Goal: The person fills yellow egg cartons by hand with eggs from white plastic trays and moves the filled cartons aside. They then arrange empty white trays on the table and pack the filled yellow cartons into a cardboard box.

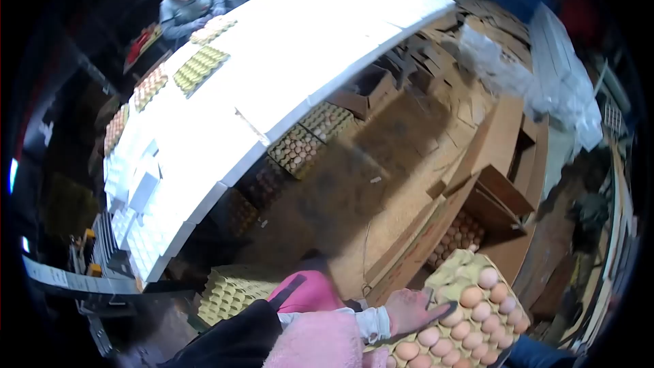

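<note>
My left hand (407,312) reaches in from the lower left, in a pale cuff and pink sleeve. Its fingers are stretched over the near-left part of a pulp egg tray (446,276), and a dark fingertip touches a pale egg (455,313). Brown and pinkish eggs (471,296) fill most of the tray's cups, though several cups along its far-left edge are bare. The tray slants at the lower right, beside an opened cardboard box (501,232) with more eggs (458,237) inside. My right hand does not show.
A long white table (300,48) carries egg trays (201,68) at its far left; a person (187,7) works behind it. More egg trays (296,150) sit beneath its edge. Stacked pulp trays (235,293) stand near my pink-clad knee. Plastic sheeting (565,88) and flattened cardboard lie right.
</note>
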Tool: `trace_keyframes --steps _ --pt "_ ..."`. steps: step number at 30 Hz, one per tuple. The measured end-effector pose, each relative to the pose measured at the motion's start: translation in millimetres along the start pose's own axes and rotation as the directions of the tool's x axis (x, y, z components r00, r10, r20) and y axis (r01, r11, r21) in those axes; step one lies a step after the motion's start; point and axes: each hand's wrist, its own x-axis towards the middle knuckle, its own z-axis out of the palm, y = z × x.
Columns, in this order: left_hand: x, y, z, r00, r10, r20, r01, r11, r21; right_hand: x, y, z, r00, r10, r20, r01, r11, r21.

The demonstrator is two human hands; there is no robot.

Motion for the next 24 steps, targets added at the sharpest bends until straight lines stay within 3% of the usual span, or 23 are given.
trace_keyframes --steps 1,5,7,11,13,16,17,19,24 --pt "-12.2 8.7 -38.5 0.998 -0.030 0.056 0.035 0.996 -0.086 -9.3 -14.4 19.2 1.000 -0.010 0.012 0.010 1.000 -0.024" --pt "-38.9 -24.0 -130.3 0.999 0.014 0.050 -0.012 0.998 -0.055 -42.9 -58.8 107.7 0.991 -0.051 0.124 0.063 0.994 -0.092" --pt "-53.2 -63.2 -173.5 0.995 0.025 -0.095 -0.030 0.998 -0.057 -64.6 -72.5 164.8 0.982 -0.042 0.183 0.066 0.990 -0.125" --pt "-88.7 -138.1 -276.5 0.951 -0.146 -0.273 0.153 0.988 0.003 -107.5 -89.4 260.8 0.948 0.003 0.318 0.060 0.980 -0.189" --pt "-98.2 -185.2 -312.9 0.875 -0.178 -0.450 0.142 0.983 -0.114 -120.0 -96.1 298.1 0.922 0.031 0.386 0.059 0.974 -0.219" --pt "-114.9 -235.8 -366.5 0.726 -0.345 -0.595 0.262 0.939 -0.224 -118.3 -106.7 360.8 0.869 0.075 0.489 0.077 0.956 -0.284" --pt "-114.9 -257.3 -372.5 0.688 -0.302 -0.659 0.292 0.948 -0.129 -115.2 -110.7 383.3 0.843 0.091 0.530 0.095 0.945 -0.313" --pt "-115.2 -280.9 -403.0 0.568 -0.514 -0.643 0.323 0.858 -0.400 -105.1 -116.8 427.0 0.798 0.125 0.590 0.124 0.923 -0.364" --pt "-93.3 -321.0 -470.0 0.356 -0.653 -0.668 0.191 0.751 -0.632 -65.9 -130.2 527.4 0.705 0.192 0.683 0.193 0.874 -0.445"
